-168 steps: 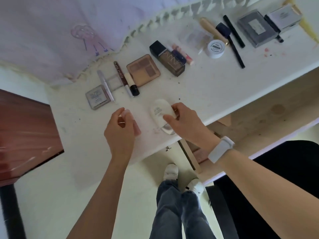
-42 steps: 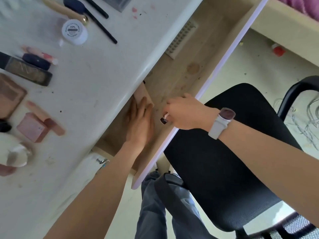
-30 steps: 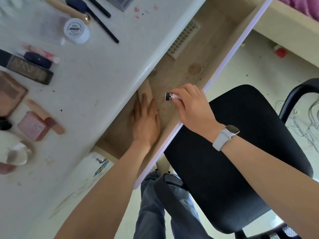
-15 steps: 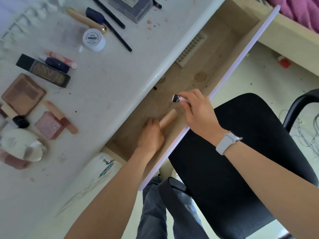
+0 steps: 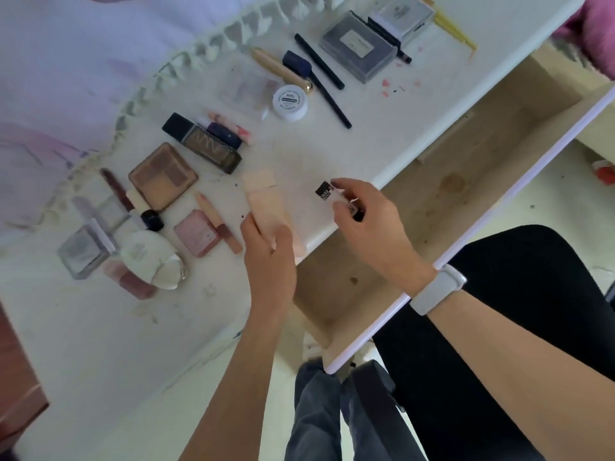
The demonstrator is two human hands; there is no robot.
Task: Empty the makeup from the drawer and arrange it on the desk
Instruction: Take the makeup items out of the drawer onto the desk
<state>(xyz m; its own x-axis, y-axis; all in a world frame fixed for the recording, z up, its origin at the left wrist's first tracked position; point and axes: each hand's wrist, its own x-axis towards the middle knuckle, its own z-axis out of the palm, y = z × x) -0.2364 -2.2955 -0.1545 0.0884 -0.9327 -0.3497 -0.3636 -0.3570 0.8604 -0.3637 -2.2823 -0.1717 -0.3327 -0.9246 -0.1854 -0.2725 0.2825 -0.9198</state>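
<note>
both hands have come up out of the drawer (image 5: pixel 442 207) to the desk (image 5: pixel 366 141). left hand (image 5: pixel 269 257) grips a beige tube (image 5: pixel 264 202); right hand (image 5: pixel 369 217) pinches what looks like a small labelled stick (image 5: pixel 327 194). drawer looks nearly empty, so only placing remains.

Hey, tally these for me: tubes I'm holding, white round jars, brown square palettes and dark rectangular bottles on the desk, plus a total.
Tubes held: 2, a beige tube in the left hand, a small black-labelled tube in the right hand
White round jar: 1
Brown square palette: 1
Dark rectangular bottle: 1
Total: 5
</note>
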